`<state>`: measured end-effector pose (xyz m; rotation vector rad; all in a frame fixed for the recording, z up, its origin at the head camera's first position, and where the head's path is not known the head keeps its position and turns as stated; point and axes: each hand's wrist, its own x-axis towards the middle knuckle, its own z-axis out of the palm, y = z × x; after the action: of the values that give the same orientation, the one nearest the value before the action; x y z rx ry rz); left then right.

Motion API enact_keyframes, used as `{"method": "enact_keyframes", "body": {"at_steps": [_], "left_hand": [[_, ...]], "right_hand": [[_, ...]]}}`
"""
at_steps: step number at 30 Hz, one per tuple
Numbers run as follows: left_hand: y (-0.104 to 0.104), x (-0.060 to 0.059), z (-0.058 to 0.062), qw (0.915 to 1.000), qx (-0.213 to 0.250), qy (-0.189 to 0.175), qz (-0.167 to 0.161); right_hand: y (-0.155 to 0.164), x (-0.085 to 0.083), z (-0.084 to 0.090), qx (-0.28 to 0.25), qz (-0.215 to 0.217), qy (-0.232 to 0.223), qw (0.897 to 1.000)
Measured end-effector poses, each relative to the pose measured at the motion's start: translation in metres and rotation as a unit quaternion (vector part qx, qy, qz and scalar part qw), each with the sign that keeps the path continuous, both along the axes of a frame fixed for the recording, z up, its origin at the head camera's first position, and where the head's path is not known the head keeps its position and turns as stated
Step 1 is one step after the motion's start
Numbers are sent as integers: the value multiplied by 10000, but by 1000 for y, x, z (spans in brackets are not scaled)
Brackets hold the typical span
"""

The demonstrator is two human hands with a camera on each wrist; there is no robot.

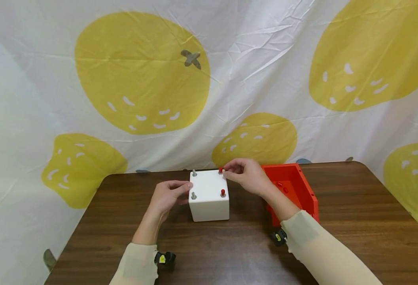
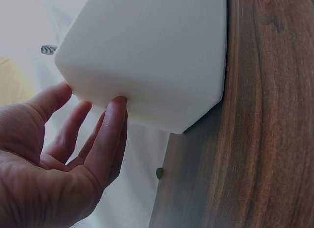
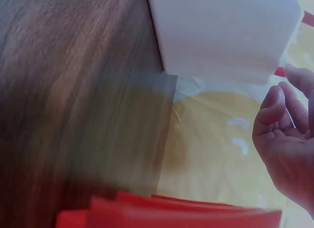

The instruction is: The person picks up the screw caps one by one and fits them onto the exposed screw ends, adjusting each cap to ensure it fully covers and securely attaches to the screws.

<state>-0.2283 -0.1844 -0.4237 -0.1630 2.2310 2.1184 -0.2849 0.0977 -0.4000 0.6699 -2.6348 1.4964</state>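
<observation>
A white box [image 1: 209,186] stands on the table with a threaded metal stud at each top corner. The two left studs are bare; one left stud [image 2: 48,49] shows its thread in the left wrist view. A red cap [image 1: 223,192] covers the near right stud, and another red cap [image 1: 220,170] is on the far right one. My left hand [image 1: 169,196] rests its thumb at the box's upper left edge and its extended fingers against the left side. Thumb and index fingertips of my right hand [image 1: 248,176] pinch the far right cap; the exact contact is partly hidden.
Right of the box stands a red open bin [image 1: 303,182] holding several small red pieces [image 1: 285,190], partly behind my right forearm. The brown wood-grain table [image 1: 216,253] ends at a white curtain [image 1: 226,79] with yellow fruit prints.
</observation>
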Motion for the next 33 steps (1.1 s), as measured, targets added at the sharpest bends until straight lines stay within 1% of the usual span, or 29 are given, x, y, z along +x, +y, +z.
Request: {"method": "enact_keyframes", "body": {"at_steps": [7, 16, 21, 30, 33], "left_hand": [[1, 0, 0, 10000, 0, -5, 14], [2, 0, 0, 10000, -4, -28, 15], [2, 1, 1, 10000, -38, -26, 33], [1, 1, 1, 10000, -64, -49, 24], [1, 0, 0, 10000, -46, -57, 24]], "right_hand": [[14, 6, 6, 185, -69, 181, 9996], [34, 13, 14, 381, -251, 148, 9988], [46, 16, 18, 548, -410, 215, 9974], [69, 17, 18, 867, -507, 217, 9947], [77, 17, 18, 1057, -610, 252, 9922]]}}
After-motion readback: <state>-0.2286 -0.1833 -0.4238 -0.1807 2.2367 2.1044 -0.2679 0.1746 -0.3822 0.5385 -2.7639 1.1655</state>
